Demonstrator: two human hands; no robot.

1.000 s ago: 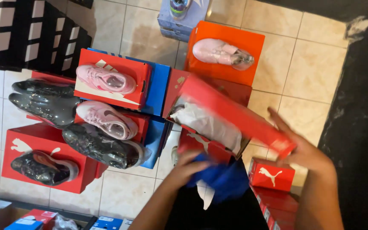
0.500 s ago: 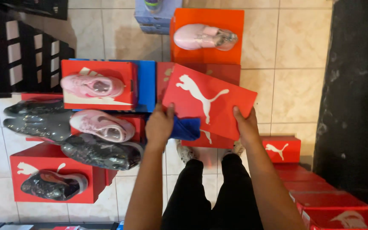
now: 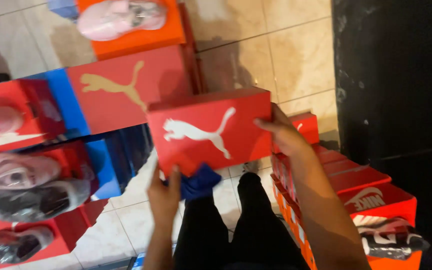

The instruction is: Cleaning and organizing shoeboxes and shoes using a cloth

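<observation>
Head view: you hold one red shoebox (image 3: 211, 130), lid up, above your legs. Left hand (image 3: 165, 192) grips its lower left corner and pins one blue cloth (image 3: 198, 182) under it. Right hand (image 3: 283, 132) is clenched on the right edge. Left: three pink shoes (image 3: 118, 17) and two dark shoes (image 3: 31, 200) lie on open red and orange boxes, blurred. Right: a stack of orange boxes (image 3: 371, 197), one dark shoe on top. Beige tiled floor (image 3: 286, 55); dark wall (image 3: 396, 90) at right.
</observation>
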